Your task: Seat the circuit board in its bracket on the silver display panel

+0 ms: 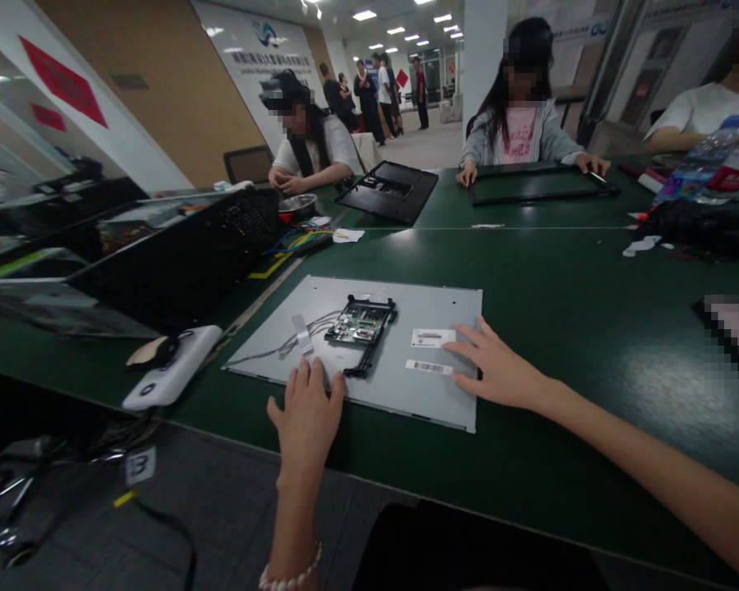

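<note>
Grey metal panel (400, 328) lying flat on the green table (560, 312) at centre frame, bearing a small circuit board (360, 322) with a black bracket. Left hand (306, 414), open, fingers flat on the panel's near edge. Right hand (498, 369), open and spread, rests on the panel's right part beside two barcode labels (432, 338).

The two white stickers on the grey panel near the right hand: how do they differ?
The upper sticker is broader and more card-like; the lower sticker is a thin strip. The lower one clearly carries a barcode, while the upper one's print is too small to read. The right hand has fingertips at both. Both are white and lie flat on the grey panel.
</note>
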A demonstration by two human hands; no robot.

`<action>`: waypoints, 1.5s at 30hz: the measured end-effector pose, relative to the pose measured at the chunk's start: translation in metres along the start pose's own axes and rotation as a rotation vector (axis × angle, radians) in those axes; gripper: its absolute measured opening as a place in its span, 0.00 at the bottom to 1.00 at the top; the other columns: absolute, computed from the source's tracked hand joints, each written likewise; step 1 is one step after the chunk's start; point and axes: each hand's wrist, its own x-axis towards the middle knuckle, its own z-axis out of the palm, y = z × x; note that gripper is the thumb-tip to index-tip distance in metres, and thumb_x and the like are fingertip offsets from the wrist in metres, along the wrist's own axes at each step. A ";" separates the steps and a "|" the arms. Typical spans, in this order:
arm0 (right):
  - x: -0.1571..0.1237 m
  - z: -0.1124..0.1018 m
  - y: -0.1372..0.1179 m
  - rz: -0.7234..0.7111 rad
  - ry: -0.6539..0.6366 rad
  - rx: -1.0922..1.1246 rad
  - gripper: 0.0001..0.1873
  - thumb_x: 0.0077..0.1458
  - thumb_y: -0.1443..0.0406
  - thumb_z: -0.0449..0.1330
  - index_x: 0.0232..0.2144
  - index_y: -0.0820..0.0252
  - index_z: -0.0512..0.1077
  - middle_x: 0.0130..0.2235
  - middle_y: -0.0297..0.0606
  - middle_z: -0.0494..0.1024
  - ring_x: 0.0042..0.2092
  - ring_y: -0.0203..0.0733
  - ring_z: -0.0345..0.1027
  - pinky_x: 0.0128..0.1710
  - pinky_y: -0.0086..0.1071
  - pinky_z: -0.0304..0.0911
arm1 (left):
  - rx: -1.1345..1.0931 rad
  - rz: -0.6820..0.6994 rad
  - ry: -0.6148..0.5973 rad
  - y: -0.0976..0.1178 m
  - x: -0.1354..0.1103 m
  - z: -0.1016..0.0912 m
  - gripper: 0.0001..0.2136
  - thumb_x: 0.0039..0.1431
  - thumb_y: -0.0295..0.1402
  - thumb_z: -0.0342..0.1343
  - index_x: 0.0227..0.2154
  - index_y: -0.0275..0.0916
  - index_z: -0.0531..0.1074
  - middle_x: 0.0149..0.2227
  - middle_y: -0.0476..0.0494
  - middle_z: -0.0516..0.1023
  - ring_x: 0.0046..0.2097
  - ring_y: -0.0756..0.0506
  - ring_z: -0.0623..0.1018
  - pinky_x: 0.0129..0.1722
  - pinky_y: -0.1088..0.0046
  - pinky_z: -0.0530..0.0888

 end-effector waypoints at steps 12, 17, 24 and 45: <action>0.028 0.010 -0.024 -0.120 0.004 -0.154 0.35 0.62 0.47 0.50 0.66 0.55 0.57 0.71 0.47 0.47 0.70 0.71 0.31 0.65 0.61 0.42 | -0.006 -0.027 0.004 -0.022 0.022 0.005 0.27 0.68 0.43 0.35 0.63 0.34 0.61 0.67 0.32 0.59 0.67 0.35 0.58 0.61 0.38 0.54; 0.035 0.013 -0.027 -0.136 0.024 -0.166 0.35 0.63 0.48 0.49 0.66 0.56 0.58 0.70 0.49 0.49 0.70 0.71 0.32 0.64 0.61 0.42 | -0.001 -0.028 -0.003 -0.027 0.028 0.005 0.27 0.68 0.43 0.36 0.63 0.33 0.60 0.67 0.33 0.59 0.67 0.35 0.58 0.62 0.43 0.56; 0.036 0.023 -0.023 -0.148 0.080 -0.179 0.33 0.65 0.48 0.45 0.66 0.57 0.58 0.70 0.47 0.50 0.70 0.64 0.33 0.67 0.56 0.38 | -0.027 -0.014 0.047 -0.033 0.029 0.011 0.26 0.69 0.43 0.37 0.62 0.34 0.62 0.66 0.33 0.60 0.67 0.35 0.58 0.62 0.44 0.55; 0.035 0.023 -0.024 -0.134 0.070 -0.167 0.33 0.65 0.49 0.45 0.65 0.58 0.58 0.70 0.49 0.50 0.71 0.62 0.32 0.67 0.55 0.36 | -0.060 0.294 0.076 0.002 0.039 -0.006 0.18 0.64 0.40 0.48 0.49 0.34 0.72 0.50 0.35 0.74 0.51 0.38 0.72 0.53 0.62 0.69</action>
